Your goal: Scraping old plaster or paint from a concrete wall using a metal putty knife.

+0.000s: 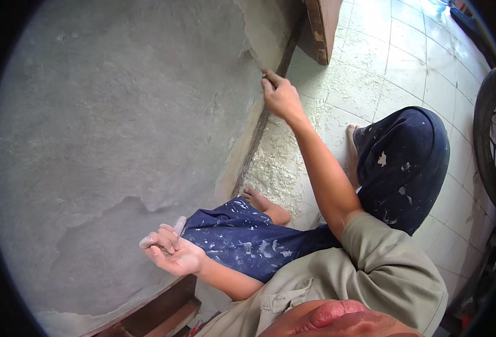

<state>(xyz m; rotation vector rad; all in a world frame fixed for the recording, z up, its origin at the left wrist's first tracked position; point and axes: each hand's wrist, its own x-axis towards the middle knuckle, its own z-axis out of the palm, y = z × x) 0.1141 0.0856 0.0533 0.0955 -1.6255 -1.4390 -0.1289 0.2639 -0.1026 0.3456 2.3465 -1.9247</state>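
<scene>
My right hand [282,97] is raised to the lower edge of a grey plastered wall [117,126], fingers closed around a small hand tool [264,76]. Most of that tool is hidden by the fingers; only a dark, greenish bit shows at the fingertips, close to a ragged edge of pale coating [269,29]. Palm up, my left hand [173,252] hovers in front of the wall beside my left knee. Its fingers curl loosely, the thumb stands apart, and I see nothing held in it. Whitish dust coats its fingertips.
Pale flakes [275,168] are scattered over the white floor tiles [404,54] along the wall's foot. A brown wooden furniture piece [321,33] stands ahead, and another wooden piece [159,314] is at lower left. A motorcycle wheel [494,135] is at right. My paint-spotted dark trousers [399,168] are bent at the knees.
</scene>
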